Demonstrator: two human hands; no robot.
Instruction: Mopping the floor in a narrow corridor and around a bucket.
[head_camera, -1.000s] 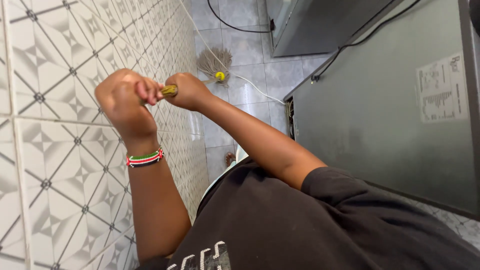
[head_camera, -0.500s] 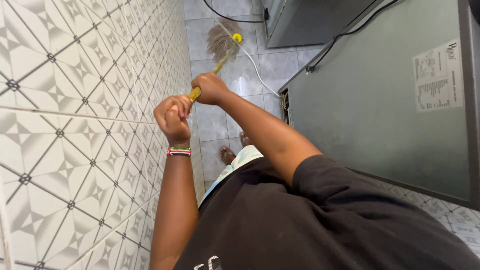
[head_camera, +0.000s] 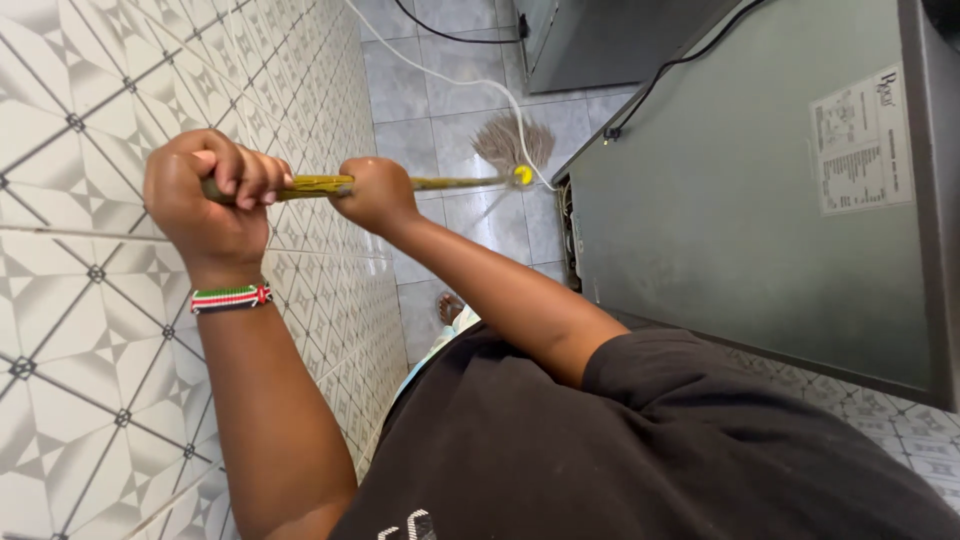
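Note:
Both my hands grip the yellow handle (head_camera: 455, 183) of a string mop. My left hand (head_camera: 205, 195), with a striped bead bracelet on its wrist, is closed around the handle's upper end near the tiled wall. My right hand (head_camera: 375, 192) is closed around the handle a little lower down. The handle runs to the right, to a yellow collar and the grey-brown mop head (head_camera: 508, 140), which lies on the grey floor tiles close to the corner of a grey appliance.
A wall of patterned white and grey tiles (head_camera: 90, 330) fills the left. A large grey appliance (head_camera: 740, 200) with a label stands on the right, a second grey unit (head_camera: 590, 40) behind. A white cord (head_camera: 440, 80) and black cables lie on the floor (head_camera: 420, 120).
The mop head has swung from the upper middle of the floor to the right, toward the appliance's corner. My left hand has moved up and left, so the handle now lies nearly level.

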